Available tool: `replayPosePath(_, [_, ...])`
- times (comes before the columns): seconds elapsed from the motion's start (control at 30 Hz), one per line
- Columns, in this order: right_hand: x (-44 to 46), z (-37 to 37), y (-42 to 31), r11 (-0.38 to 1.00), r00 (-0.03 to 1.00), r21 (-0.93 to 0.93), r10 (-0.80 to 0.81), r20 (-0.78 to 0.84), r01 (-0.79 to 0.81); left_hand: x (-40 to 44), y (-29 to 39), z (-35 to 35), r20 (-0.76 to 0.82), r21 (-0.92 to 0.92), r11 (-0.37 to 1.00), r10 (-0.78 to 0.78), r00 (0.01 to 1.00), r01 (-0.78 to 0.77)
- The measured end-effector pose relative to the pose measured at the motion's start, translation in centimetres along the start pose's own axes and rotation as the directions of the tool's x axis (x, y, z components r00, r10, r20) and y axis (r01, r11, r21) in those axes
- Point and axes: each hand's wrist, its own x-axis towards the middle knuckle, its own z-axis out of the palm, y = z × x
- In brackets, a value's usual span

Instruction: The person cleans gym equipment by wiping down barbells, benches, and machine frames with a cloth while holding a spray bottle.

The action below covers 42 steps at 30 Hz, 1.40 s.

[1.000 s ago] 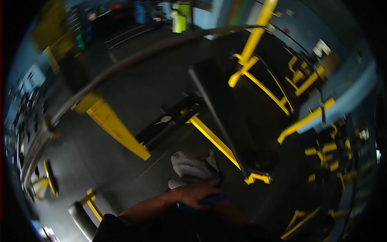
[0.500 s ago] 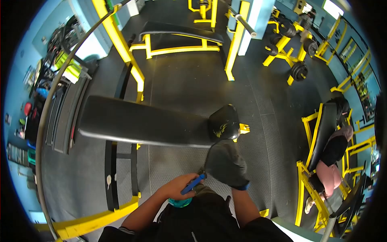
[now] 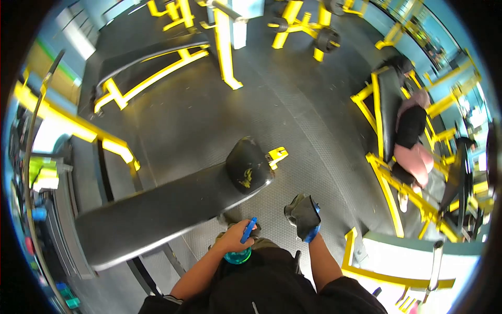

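At the far left, a long metal bar (image 3: 30,172) bends along the border of the view, an effect of the wide lens. To its right stands a treadmill (image 3: 73,230), with its narrow deck along the dark floor. Next comes the flat bench (image 3: 157,214), which crosses the view at a slant; its cover is black, smooth and a little shiny, and its near edge shows as a pale line. At its right end sits a rounded headrest (image 3: 248,165), whose cover is worn into rough yellow patches.

Just in front of this near edge is the left hand (image 3: 232,242), with its fingers closed around the bottle (image 3: 238,257), which has a clear teal body and a slim blue top. The yellow metal bracket (image 3: 277,156) sticks out beyond the headrest. More to the right, well apart from the left hand, is the right hand (image 3: 316,242), covered by a dark grey cloth (image 3: 302,213), soft and folded, with blue at its border; the fingers are hidden, so one cannot tell if they are together or apart.

From here a broad band of rubber floor (image 3: 329,157), with a fine raised pattern, separates the bench from a yellow machine (image 3: 384,196) of square tubes, where another person (image 3: 412,133) leans back on a black pad.
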Motion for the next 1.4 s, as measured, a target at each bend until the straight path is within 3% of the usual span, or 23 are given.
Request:
replayPosePath(0.07, [0.5, -5.2, -2.2, 0.971, 0.997, 0.24, -0.018, 0.076, -0.001, 1.2, -0.6, -1.2, 0.051, -0.024, 1.0, 0.005, 0.999, -0.004])
replayPosePath(0.1, [2.7, -7.7, -3.3, 0.998, 0.959, 0.069, -0.012, 0.283, -0.008, 2.3, -0.7, -1.6, 0.03, -0.069, 0.997, -0.016, 0.999, 0.018])
replayPosePath(0.13, [2.9, -7.6, -3.7, 0.995, 0.99, 0.074, 0.057, 0.126, -0.066, 3.5, -0.8, -2.0, 0.071, -0.074, 0.997, -0.002, 0.997, 0.007])
replayPosePath(0.17, [2.9, -7.2, -3.2, 0.992, 0.986, 0.063, 0.098, 0.134, -0.107, 4.5, -0.7, -2.5, 0.087, -0.013, 0.999, -0.049, 0.995, 0.051])
replayPosePath(0.27, [3.8, -2.9, -1.3, 0.936, 0.957, 0.223, 0.288, -0.039, -0.272, 7.2, -0.4, -3.1, 0.156, 0.149, 0.983, -0.129, 0.979, 0.106])
replayPosePath(0.33, [4.6, 0.7, -0.7, 0.881, 0.915, 0.302, 0.398, -0.059, -0.364, 8.8, -0.7, -2.4, 0.073, 0.162, 0.986, -0.059, 0.996, 0.047])
replayPosePath(0.37, [5.4, 2.8, -0.3, 0.74, 0.877, 0.524, 0.481, 0.028, -0.423, 9.6, -1.6, -1.9, 0.096, 0.175, 0.984, -0.033, 0.995, 0.016])
replayPosePath(0.4, [6.5, 4.9, 0.1, 0.629, 0.846, 0.625, 0.523, 0.101, -0.463, 10.8, -2.2, -1.2, 0.134, 0.188, 0.981, -0.072, 0.988, 0.046])
replayPosePath(0.43, [7.6, 6.9, 0.4, 0.501, 0.809, 0.707, 0.562, 0.173, -0.499, 11.9, -2.7, -0.2, 0.129, 0.194, 0.977, -0.118, 0.985, 0.092])
replayPosePath(0.47, [9.4, 8.4, 0.7, 0.268, 0.714, 0.782, 0.634, 0.296, -0.562, 13.1, -3.0, 0.9, 0.115, 0.2, 0.97, -0.166, 0.979, 0.141])
replayPosePath(0.53, [12.3, 11.7, 2.0, -0.026, 0.576, 0.796, 0.675, 0.461, -0.605, 16.4, -2.1, 2.5, 0.175, 0.232, 0.958, -0.21, 0.962, 0.167])
replayPosePath(0.57, [13.4, 13.6, 3.2, 0.322, 0.741, 0.757, 0.6, 0.302, -0.569, 17.9, -2.1, 3.5, 0.176, 0.187, 0.961, -0.239, 0.955, 0.206])
replayPosePath(0.63, [14.0, 19.0, 3.1, 0.592, 0.856, 0.643, 0.472, 0.213, -0.486, 19.9, -2.3, 5.1, 0.206, 0.069, 0.94, -0.341, 0.917, 0.334])
replayPosePath(0.7, [14.3, 26.3, 1.9, 0.529, 0.736, 0.54, 0.607, 0.299, -0.655, 24.4, -0.5, 4.8, 0.207, 0.077, 0.947, -0.32, 0.925, 0.311])
replayPosePath(0.83, [18.4, 33.0, -0.6, 0.113, 0.479, 0.641, 0.764, 0.432, -0.759, 31.0, -0.5, 2.3, 0.112, -0.01, 0.974, -0.226, 0.968, 0.228])
replayPosePath(0.93, [19.1, 36.1, -1.2, -0.069, 0.354, 0.66, 0.799, 0.486, -0.748, 37.0, -1.8, 0.2, -0.075, 0.279, 0.947, -0.145, 0.987, 0.16])
replayPosePath(1.03, [17.9, 40.0, 1.0, -0.188, 0.34, 0.681, 0.755, 0.561, -0.708, 42.9, -3.9, 0.2, -0.16, 0.464, 0.87, -0.106, 0.981, 0.169])
replayPosePath(1.17, [17.5, 45.2, 2.6, -0.379, 0.345, 0.689, 0.657, 0.671, -0.618, 45.9, -7.7, 1.1, -0.152, 0.536, 0.819, -0.146, 0.978, 0.205])
replayPosePath(1.3, [15.6, 39.0, 2.4, -0.259, 0.407, 0.736, 0.697, 0.591, -0.625, 45.8, -8.7, 1.0, -0.078, 0.593, 0.785, -0.167, 0.983, 0.181])
replayPosePath(1.4, [15.9, 41.2, 5.2, -0.204, 0.5, 0.783, 0.67, 0.549, -0.587, 45.2, -7.4, 0.4, -0.132, 0.64, 0.714, -0.263, 0.956, 0.285])
